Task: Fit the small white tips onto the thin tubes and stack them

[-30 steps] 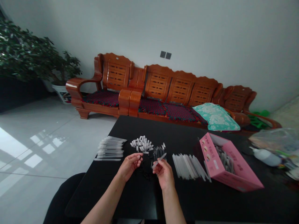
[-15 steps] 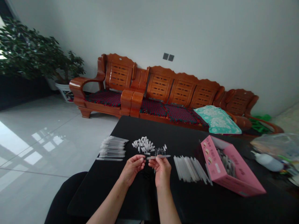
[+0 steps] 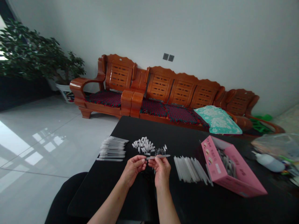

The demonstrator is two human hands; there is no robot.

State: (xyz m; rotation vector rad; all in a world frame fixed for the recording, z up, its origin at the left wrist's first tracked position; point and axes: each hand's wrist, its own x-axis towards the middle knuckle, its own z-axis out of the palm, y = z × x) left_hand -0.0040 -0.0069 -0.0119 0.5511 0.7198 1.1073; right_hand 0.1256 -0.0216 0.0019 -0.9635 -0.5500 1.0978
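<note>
Pale tube (image 3: 166, 156) lies crosswise in the right hand (image 3: 163, 171), pinched between thumb and fingers, its end pointing toward the left hand (image 3: 134, 168); the left hand grips what seems a small dark piece (image 3: 146, 159), too tiny to make out surely; good handling here means pinching near the meeting point, lining both up straight, and pressing lightly and evenly; loose tubes (image 3: 189, 169) lie right of the right hand, white caps (image 3: 143, 145) beyond the left.

A carved reddish-brown wooden sofa (image 3: 159, 81) is placed along the far pale wall (image 3: 116, 28); at left, glossy grey floor tiles (image 3: 59, 124) are brightly lit.
</note>
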